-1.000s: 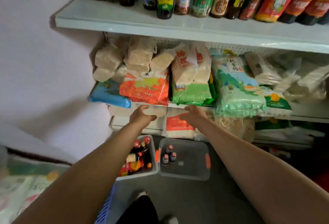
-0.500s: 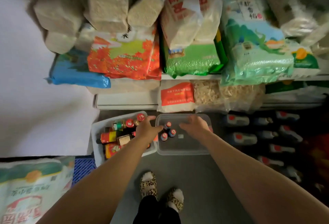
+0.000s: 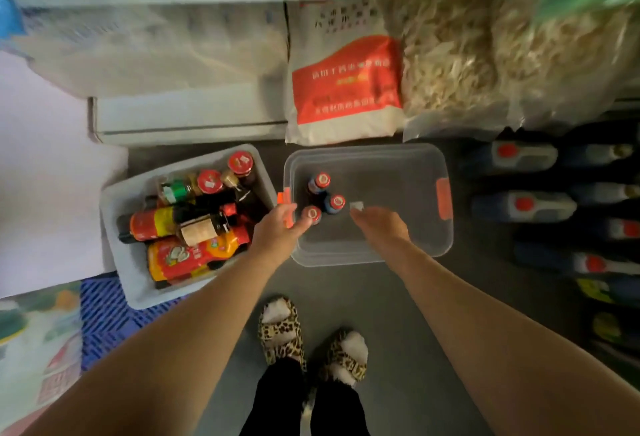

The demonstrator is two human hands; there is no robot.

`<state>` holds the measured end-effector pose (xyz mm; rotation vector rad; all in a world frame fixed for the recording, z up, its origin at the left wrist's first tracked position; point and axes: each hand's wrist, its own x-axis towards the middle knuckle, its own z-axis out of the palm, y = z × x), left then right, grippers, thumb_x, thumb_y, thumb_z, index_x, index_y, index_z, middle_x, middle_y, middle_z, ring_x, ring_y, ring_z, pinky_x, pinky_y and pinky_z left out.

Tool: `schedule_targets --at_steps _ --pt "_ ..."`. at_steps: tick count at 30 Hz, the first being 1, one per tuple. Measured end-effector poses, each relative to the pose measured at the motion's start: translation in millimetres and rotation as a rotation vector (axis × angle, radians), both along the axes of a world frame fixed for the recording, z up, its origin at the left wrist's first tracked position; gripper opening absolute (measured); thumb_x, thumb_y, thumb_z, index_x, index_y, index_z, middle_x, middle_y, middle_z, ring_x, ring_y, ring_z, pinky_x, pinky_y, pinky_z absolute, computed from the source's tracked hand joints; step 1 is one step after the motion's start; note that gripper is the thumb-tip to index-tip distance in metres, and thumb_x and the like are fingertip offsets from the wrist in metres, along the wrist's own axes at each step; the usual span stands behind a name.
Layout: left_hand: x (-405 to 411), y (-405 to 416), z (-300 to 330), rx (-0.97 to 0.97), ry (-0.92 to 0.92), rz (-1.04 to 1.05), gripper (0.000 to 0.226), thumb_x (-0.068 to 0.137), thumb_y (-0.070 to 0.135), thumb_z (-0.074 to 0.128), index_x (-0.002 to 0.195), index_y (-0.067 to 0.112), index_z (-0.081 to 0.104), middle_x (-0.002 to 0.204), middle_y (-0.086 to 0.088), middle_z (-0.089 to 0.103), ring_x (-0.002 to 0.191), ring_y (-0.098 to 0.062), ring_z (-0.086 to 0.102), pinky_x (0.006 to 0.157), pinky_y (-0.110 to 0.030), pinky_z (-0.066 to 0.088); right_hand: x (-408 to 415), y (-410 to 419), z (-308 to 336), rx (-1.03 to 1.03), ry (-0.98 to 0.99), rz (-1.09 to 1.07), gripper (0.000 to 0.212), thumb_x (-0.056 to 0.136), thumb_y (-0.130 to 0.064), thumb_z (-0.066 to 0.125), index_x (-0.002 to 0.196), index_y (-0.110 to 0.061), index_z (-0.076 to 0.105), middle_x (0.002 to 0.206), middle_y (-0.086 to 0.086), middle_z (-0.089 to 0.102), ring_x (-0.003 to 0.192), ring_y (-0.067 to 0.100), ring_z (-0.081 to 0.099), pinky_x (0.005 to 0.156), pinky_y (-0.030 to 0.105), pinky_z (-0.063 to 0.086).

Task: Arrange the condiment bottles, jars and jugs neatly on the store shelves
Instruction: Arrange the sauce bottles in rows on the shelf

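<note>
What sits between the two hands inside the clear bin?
In the head view, three upright red-capped bottles stand between the left hand and the right hand, in the clear bin, nearer the left.

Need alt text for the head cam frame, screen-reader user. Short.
Looking down, a person's left hand and right hand reach, holding nothing, into a clear plastic bin on the floor, where three red-capped bottles stand upright. Left of it, a grey bin is packed with sauce bottles; bagged goods fill the shelf above.
</note>
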<state>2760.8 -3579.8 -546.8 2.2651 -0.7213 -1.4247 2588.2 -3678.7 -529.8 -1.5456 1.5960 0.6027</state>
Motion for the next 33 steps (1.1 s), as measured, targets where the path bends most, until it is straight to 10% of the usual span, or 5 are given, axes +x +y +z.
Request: schedule_targets --at_steps 6,10,21,29,33 --pt "-9.2 -2.9 -83.3 -0.046 0.041 -0.038 0.061 0.081 0.040 0.078 0.136 0.025 0.055 0.136 -0.001 0.061 0.126 -0.018 0.056 0.107 -0.036 0.044 8.9 10.6 -83.0 -0.084 -0.158 -0.110 0.054 0.100 -0.006 0.050 0.151 -0.018 0.035 0.134 0.015 0.058 0.118 0.034 0.060 0.091 0.043 0.051" --pt "-15.0 -3.7 -107.7 -0.138 0.080 -0.050 0.061 0.078 0.026 0.083 0.133 0.021 0.057 0.127 0.001 0.065 0.122 -0.015 0.058 0.108 -0.035 0.043 11.9 14.6 -108.3 -0.059 -0.308 -0.416 0.056 0.096 -0.063 0.049 0.100 -0.013 0.073 0.087 0.007 0.066 0.087 0.029 0.062 0.081 0.043 0.050" --pt "-24.7 -7.7 -115.1 -0.242 -0.087 -0.170 0.041 0.090 0.016 0.070 0.129 0.017 0.056 0.123 -0.001 0.065 0.119 -0.015 0.057 0.093 -0.015 0.036 5.8 24.1 -125.8 -0.014 -0.345 -0.502 0.055 0.089 -0.072 0.053 0.060 -0.025 0.055 0.058 -0.007 0.049 0.059 0.015 0.047 0.058 0.031 0.037" --pt "-10.8 -21.8 -63.9 -0.322 -0.044 -0.145 0.028 0.093 0.023 0.067 0.116 0.013 0.056 0.109 -0.005 0.065 0.106 -0.021 0.063 0.092 -0.040 0.052 -4.9 28.9 -87.7 -0.005 -0.422 -0.454 0.045 0.090 -0.067 0.056 0.066 -0.029 0.058 0.064 -0.008 0.056 0.064 0.013 0.051 0.066 0.035 0.043" --pt "-1.9 -32.8 1.6 -0.341 -0.075 -0.181 0.024 0.094 0.031 0.064 0.108 0.013 0.054 0.095 -0.004 0.068 0.090 -0.018 0.066 0.071 -0.017 0.049 -8.5 37.3 -40.1 0.091 -0.534 -0.464 0.045 0.085 -0.040 0.078 0.122 -0.016 0.065 0.108 -0.002 0.064 0.103 0.016 0.060 0.091 0.037 0.049"
